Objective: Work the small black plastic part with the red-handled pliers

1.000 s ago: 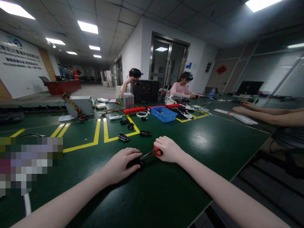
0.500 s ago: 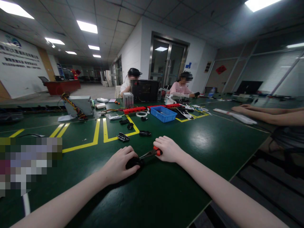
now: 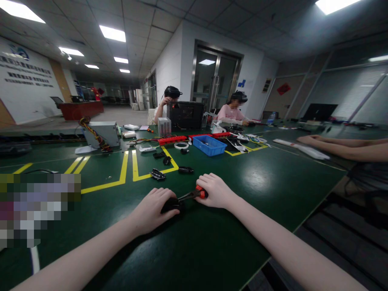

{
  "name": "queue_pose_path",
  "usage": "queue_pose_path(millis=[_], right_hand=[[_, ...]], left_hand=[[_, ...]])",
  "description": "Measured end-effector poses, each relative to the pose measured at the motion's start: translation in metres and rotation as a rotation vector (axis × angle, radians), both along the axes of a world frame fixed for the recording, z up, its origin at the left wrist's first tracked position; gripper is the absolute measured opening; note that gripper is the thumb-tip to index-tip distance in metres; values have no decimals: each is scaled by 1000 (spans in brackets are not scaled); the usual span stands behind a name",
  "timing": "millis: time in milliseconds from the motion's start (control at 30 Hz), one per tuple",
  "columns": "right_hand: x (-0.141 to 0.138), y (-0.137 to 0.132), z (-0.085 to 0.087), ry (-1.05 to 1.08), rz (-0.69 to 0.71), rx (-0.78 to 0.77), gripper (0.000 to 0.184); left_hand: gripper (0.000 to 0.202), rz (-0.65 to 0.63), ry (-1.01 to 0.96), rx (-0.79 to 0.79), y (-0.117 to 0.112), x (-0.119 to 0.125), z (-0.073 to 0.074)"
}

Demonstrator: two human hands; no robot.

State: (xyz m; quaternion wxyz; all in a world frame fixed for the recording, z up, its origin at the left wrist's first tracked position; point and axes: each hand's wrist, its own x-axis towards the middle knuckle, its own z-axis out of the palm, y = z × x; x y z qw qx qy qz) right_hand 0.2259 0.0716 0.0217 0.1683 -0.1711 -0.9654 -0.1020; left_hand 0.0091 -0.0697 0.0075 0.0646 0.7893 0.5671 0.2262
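Note:
My right hand (image 3: 214,190) is closed around the red-and-black handles of a pair of pliers (image 3: 189,196). The jaws of the pliers point left and reach a small black part (image 3: 176,205) on the green table. My left hand (image 3: 159,211) grips that black part from the left, thumb in front and fingers over it. Much of the part is hidden under my fingers, so its exact kind does not show. Beyond my hands lie a black cylindrical piece (image 3: 186,169) and a black slotted piece (image 3: 157,174).
A blue bin (image 3: 209,145) stands past my hands, beside red power strips (image 3: 172,140). A metal power supply (image 3: 104,134) with cables is at the back left. Two people sit across the table; another person's forearms (image 3: 342,145) rest at the right.
My hands and the pliers keep nearly the same place on the black part. Across the table, one person has raised a hand toward the head.

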Motion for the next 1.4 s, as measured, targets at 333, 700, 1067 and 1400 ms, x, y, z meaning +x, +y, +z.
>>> queue_pose_path(millis=[333,700,1067,1400], right_hand=[[-2,-1,-1,-1,21,-59,27],[-3,-1,-6,36,75,-50,40],[-3,0,-9,35,42,7,20],[-4,0,-10,22,5,-39,20]], left_hand=[[23,9,11,17,0,0,0],[26,-8,8,13,0,-1,1],[25,-60,14,4,0,-1,4],[28,-5,16,41,4,-4,-5]])
